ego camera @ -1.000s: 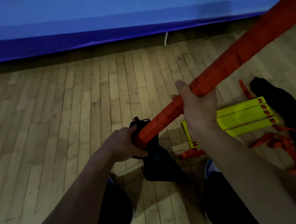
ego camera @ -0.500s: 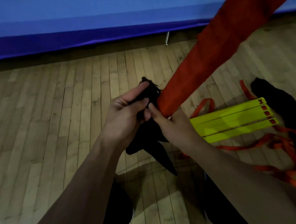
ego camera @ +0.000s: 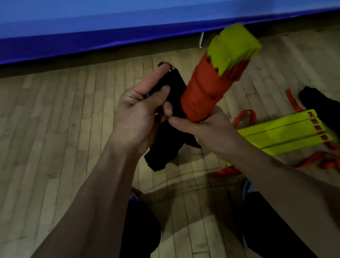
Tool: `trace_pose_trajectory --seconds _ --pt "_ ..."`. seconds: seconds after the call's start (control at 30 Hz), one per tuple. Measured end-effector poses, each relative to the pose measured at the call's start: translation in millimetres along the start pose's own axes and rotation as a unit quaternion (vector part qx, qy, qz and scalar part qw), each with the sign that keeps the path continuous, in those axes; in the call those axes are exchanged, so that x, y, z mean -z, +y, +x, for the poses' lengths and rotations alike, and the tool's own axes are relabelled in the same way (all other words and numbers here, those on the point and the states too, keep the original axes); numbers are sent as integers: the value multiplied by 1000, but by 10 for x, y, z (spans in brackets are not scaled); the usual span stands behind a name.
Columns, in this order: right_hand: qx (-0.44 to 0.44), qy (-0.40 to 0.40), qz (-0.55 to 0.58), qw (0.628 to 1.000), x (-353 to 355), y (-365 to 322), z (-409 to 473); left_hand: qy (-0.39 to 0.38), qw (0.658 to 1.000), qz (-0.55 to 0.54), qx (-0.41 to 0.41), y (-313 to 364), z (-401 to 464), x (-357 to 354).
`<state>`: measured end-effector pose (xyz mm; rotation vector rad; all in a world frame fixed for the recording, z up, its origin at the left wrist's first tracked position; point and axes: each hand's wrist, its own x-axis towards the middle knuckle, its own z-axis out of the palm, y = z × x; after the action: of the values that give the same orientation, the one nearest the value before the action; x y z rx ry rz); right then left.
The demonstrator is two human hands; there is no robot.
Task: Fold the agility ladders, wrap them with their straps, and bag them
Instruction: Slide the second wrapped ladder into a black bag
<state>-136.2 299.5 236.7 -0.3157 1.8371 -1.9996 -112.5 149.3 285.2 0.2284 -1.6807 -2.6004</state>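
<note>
A folded agility ladder bundle (ego camera: 208, 90), yellow rungs wound in orange strap, stands nearly upright in mid-air, its yellow end pointing up and right. My right hand (ego camera: 207, 130) grips its lower end from below. A black bag (ego camera: 173, 100) hangs to its left, and my left hand (ego camera: 142, 112) pinches the bag's upper edge between thumb and fingers. The bundle's lower end sits at the bag's mouth; whether it is inside I cannot tell. A second ladder (ego camera: 282, 135) with yellow rungs lies unfolded on the floor at right.
Loose orange straps (ego camera: 328, 162) trail across the wooden floor at right, beside another black bag (ego camera: 329, 113). A blue padded wall mat (ego camera: 98, 33) runs along the back. My knees and shoes show at the bottom.
The bundle has swung from a long diagonal to nearly upright, showing its yellow end. My right hand slid down to its lower end, and my left hand raised the bag's mouth beside it.
</note>
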Motion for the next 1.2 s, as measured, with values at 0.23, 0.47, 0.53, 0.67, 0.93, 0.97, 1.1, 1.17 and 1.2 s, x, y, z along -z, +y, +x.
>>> trace_pose_trajectory --seconds 0.23,0.47,0.53,0.67,0.93,0.97,1.1,1.17,1.2 --pt "46 -67 -24 996 -417 -231 -99 26 997 33 -63 322 -199 126" --pt "-8 -113 26 993 -962 -684 -88 151 958 200 -136 1031 -588 557" --pt "8 -111 -47 993 -1237 -929 -92 167 944 229 -166 1261 -741 699" --pt "22 -92 -179 979 -1897 -1107 -116 178 941 247 -148 1515 -1158 1075" --pt "-68 -240 -274 929 -2983 -907 -615 198 860 471 9 1925 -2242 1924" --pt "-95 -266 -303 910 -3063 -765 -691 130 817 554 95 1917 -2294 1987" --pt "-153 -387 -367 832 -3523 -349 -1143 -45 657 653 374 1947 -2689 2076" --pt "-179 -447 -362 798 -3647 -304 -1282 -74 631 635 440 1948 -2797 2061" --pt "-202 -472 -341 788 -3666 -299 -1319 -80 626 632 449 1938 -2832 2061"
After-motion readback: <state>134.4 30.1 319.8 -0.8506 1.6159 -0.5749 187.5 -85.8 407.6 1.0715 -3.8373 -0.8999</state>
